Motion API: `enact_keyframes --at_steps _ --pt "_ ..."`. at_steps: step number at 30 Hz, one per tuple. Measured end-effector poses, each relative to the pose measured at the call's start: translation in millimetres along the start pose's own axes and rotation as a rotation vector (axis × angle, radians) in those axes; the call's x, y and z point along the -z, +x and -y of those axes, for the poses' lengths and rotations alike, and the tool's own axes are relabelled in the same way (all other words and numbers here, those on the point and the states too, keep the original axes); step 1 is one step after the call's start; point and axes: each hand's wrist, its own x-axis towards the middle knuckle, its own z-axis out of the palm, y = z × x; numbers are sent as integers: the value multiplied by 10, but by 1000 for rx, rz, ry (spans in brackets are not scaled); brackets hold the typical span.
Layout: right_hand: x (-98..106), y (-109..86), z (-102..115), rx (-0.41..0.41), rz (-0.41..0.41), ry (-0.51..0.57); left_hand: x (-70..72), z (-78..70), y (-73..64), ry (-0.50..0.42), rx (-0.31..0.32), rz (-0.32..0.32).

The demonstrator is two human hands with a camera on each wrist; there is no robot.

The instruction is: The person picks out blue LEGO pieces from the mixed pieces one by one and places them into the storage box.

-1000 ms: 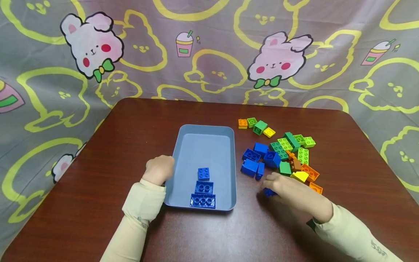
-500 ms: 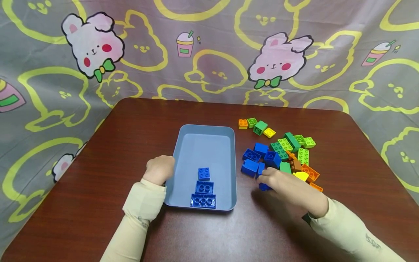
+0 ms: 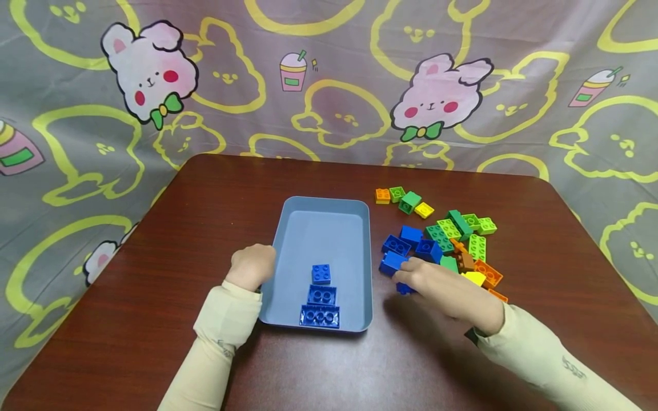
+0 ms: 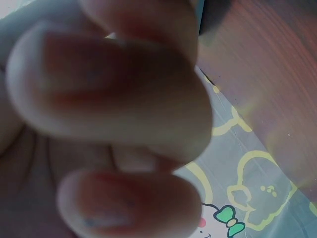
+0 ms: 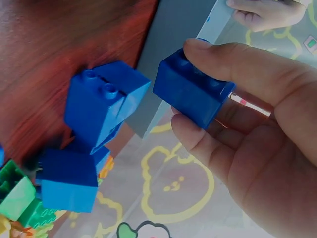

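Note:
My right hand [image 3: 437, 285] pinches a blue toy building brick [image 5: 185, 89] between thumb and fingers, just in front of the blue pile on the table. In the right wrist view its hollow side faces the thumb. A blue-grey tray [image 3: 324, 234] lies left of that hand. Three blue bricks form a column at its near end: a small square one [image 3: 321, 274] with studs up, then two longer ones [image 3: 320, 316] with undersides up. At the tray's left rim, my left hand [image 3: 252, 267] grips the edge with curled fingers [image 4: 129, 99]; the contact itself is hidden.
Several loose blue bricks [image 3: 411, 236] lie right of the tray. Behind and beside them are green bricks [image 3: 439, 237], orange bricks [image 3: 488, 272] and a yellow piece [image 3: 475, 278]. A small row with another yellow brick [image 3: 424, 210] lies farther back. A patterned cloth [image 3: 339, 114] hangs behind the table.
My right hand has moved left and slightly away from me, toward the tray, carrying the blue brick. The left hand and the tray hold their places.

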Motion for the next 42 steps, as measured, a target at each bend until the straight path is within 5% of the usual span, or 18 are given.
enact_keyframes --at_steps 13,42 --pt "49 261 50 1 18 -75 -1 -2 0 9 -1 -1" --pt "27 599 108 71 21 -43 9 6 -11 8 -9 -4"
